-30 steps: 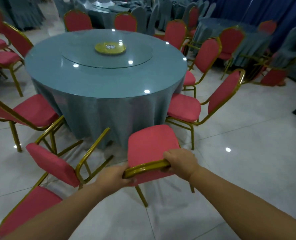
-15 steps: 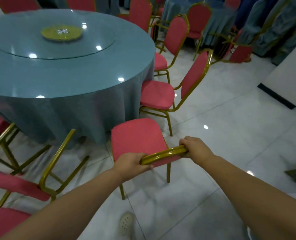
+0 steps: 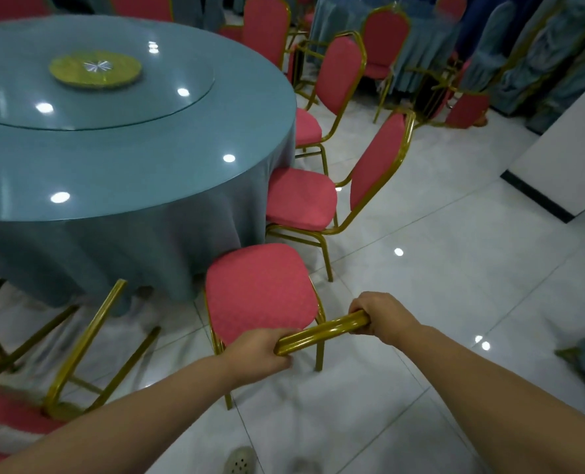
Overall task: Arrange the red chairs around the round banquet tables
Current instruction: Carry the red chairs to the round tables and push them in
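No text, label, brand, number or sign can be read anywhere in this view. The yellow-green disc (image 3: pixel 95 70) at the centre of the table (image 3: pixel 120 172) carries only a pale star-like pattern, not letters. The red chairs, the tablecloth and the floor show no writing.
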Action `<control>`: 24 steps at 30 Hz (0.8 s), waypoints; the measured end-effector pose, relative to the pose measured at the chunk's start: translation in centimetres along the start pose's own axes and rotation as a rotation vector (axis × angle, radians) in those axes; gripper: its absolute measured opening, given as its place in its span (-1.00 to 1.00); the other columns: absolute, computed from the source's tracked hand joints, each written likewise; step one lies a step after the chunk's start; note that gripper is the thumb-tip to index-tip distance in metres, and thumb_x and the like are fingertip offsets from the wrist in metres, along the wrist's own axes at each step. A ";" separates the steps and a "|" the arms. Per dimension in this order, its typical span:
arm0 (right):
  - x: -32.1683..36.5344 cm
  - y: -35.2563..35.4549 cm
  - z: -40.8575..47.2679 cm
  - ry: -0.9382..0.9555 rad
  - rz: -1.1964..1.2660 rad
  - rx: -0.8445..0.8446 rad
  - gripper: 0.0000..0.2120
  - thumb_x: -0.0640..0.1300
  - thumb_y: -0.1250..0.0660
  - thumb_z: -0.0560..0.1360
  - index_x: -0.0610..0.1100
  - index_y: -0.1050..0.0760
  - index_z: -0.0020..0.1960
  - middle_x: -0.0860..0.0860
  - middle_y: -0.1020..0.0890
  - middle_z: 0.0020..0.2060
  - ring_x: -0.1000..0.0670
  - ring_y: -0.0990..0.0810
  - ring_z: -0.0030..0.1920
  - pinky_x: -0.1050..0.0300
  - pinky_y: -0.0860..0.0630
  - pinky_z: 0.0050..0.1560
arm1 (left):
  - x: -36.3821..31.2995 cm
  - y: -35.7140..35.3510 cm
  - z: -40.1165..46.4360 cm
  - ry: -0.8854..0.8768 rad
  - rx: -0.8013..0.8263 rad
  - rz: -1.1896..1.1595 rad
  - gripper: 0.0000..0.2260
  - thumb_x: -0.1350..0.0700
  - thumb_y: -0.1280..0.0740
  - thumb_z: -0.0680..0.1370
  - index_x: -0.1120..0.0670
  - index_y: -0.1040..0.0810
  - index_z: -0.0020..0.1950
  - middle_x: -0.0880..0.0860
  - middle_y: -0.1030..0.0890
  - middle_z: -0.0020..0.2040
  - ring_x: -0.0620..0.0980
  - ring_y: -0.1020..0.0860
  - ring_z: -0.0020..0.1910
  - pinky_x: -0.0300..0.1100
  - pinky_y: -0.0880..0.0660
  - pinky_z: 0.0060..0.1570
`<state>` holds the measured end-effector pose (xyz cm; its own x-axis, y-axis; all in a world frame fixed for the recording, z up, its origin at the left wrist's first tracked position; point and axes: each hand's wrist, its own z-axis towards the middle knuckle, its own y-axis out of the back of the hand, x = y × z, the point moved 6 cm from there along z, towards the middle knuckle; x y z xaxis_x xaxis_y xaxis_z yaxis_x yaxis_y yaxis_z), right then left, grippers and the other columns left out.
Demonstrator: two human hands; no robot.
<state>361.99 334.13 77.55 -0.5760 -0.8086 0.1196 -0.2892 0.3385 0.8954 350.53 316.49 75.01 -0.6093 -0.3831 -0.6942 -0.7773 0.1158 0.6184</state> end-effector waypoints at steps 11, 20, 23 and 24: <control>-0.6 4.0 6.4 0.177 0.062 0.092 -0.90 -0.21 -0.42 0.45 -0.09 -0.61 -0.05 -0.02 -0.62 -0.16 0.05 -0.60 -0.16 0.22 -0.57 0.02 | -0.8 0.1 2.0 0.200 -0.233 -0.083 -0.67 -0.05 -0.32 0.52 -0.14 -0.45 0.28 -0.15 -0.52 -0.13 -0.16 -0.49 -0.15 -0.31 -0.37 -0.21; 0.7 5.3 11.1 0.304 -0.144 0.092 -0.88 -0.05 -0.34 0.51 -0.05 -0.58 0.00 -0.03 -0.63 -0.12 -0.03 -0.60 -0.05 0.07 -0.55 0.09 | 0.7 3.1 2.9 0.333 -0.473 0.072 -0.88 -0.13 -0.31 0.48 -0.13 -0.46 -0.18 -0.14 -0.52 -0.25 -0.10 -0.52 -0.21 -0.23 -0.39 -0.26; 0.5 6.3 12.7 0.299 -0.185 0.020 -0.85 0.00 -0.35 0.48 -0.06 -0.57 -0.04 -0.02 -0.60 -0.16 -0.04 -0.60 -0.08 0.06 -0.56 0.02 | 1.3 4.5 4.3 0.373 -0.459 0.088 -0.80 -0.21 -0.32 0.47 -0.10 -0.47 -0.14 -0.10 -0.54 -0.21 -0.08 -0.51 -0.19 -0.18 -0.41 -0.22; 0.7 6.8 13.2 0.315 -0.202 -0.030 -0.83 0.02 -0.36 0.47 -0.06 -0.56 -0.04 -0.01 -0.60 -0.16 -0.04 -0.59 -0.09 0.05 -0.56 -0.01 | 1.4 5.1 4.7 0.379 -0.448 0.106 -0.78 -0.23 -0.32 0.47 -0.10 -0.47 -0.12 -0.09 -0.55 -0.19 -0.07 -0.52 -0.18 -0.16 -0.42 -0.20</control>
<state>349.55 342.17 78.08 -0.2453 -0.9675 0.0613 -0.3477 0.1468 0.9260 344.91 320.88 75.44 -0.5181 -0.7003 -0.4911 -0.5231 -0.1949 0.8297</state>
